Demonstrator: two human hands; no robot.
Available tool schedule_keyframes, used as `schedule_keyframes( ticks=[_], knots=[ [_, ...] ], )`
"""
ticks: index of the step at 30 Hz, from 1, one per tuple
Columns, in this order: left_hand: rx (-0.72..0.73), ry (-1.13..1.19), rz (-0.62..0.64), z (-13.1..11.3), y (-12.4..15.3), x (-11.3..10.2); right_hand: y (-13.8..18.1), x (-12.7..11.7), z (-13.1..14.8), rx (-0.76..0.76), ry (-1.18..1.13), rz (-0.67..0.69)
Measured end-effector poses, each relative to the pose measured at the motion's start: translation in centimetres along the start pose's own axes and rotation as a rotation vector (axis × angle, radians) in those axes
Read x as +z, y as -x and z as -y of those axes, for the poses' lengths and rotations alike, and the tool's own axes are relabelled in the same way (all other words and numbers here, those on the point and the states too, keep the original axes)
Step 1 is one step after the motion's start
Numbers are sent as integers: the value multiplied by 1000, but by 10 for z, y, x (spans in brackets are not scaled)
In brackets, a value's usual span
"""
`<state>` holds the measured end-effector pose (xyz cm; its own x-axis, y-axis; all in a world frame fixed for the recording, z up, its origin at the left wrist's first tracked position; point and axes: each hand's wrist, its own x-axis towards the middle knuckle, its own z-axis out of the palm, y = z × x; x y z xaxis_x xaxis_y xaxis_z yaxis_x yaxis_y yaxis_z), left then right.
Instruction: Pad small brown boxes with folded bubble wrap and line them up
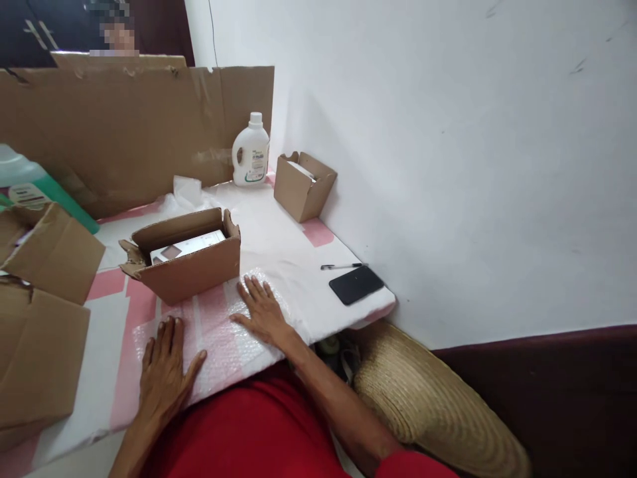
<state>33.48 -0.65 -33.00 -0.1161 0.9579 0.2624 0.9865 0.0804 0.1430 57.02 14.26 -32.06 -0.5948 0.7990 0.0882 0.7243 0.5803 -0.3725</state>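
Note:
A sheet of clear bubble wrap [219, 342] lies flat along the near edge of the table. My left hand [166, 368] rests palm down at its left end, fingers stretched and thumb apart. On its right end lies my right hand [261, 309], also flat with the fingers spread. Neither hand holds anything. Just beyond them stands an open brown cardboard box [199, 269], its flaps up. A white printed carton [192, 245] shows inside that box, its lower part hidden by the front wall.
Cardboard boxes [42, 352] crowd the left, near a green liquid jug [60, 192]. Behind stand a white bottle [251, 153], a smaller open box [301, 189] and a cardboard partition [149, 126]. A pen [341, 266] and black phone [355, 285] lie rightward. A person [117, 30] is beyond.

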Motion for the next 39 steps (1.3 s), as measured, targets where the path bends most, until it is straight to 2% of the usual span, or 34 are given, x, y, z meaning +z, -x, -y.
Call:
schedule_keyframes(
  ticks=[3, 6, 13, 15, 17, 19, 21, 24, 28, 31, 34, 37, 39],
  knots=[
    [-74, -1, 41, 14, 6, -8, 11, -11, -16, 99, 19, 0],
    [-136, -5, 80, 25, 12, -16, 15, -15, -19, 139, 26, 16],
    [-177, 9, 47, 37, 20, -18, 30, -16, -18, 166, 61, 40],
    [-114, 24, 8, 39, 26, -21, 46, -20, -20, 88, 63, 27],
    [12, 35, -10, 39, 34, -27, 64, -25, -24, -63, 63, 33],
    [156, 22, 19, 38, 43, -33, 80, -29, -29, -206, 77, 84],
    [253, -12, 49, 38, 52, -37, 92, -30, -37, -270, 120, 142],
    [308, -34, 38, 45, 67, -37, 103, -29, -47, -311, 211, 155],
    [345, 62, 20, 65, 86, -36, 115, -30, -50, -388, 218, 101],
    [342, 176, 33, 80, 92, -39, 121, -34, -51, -411, 99, 66],
    [282, 274, 10, 86, 84, -44, 116, -39, -56, -360, -164, 14],
    [150, 430, -46, 82, 67, -50, 100, -43, -59, -223, -491, -59],
    [22, 512, -68, 75, 56, -55, 89, -45, -58, -60, -653, -94]
  ],
)
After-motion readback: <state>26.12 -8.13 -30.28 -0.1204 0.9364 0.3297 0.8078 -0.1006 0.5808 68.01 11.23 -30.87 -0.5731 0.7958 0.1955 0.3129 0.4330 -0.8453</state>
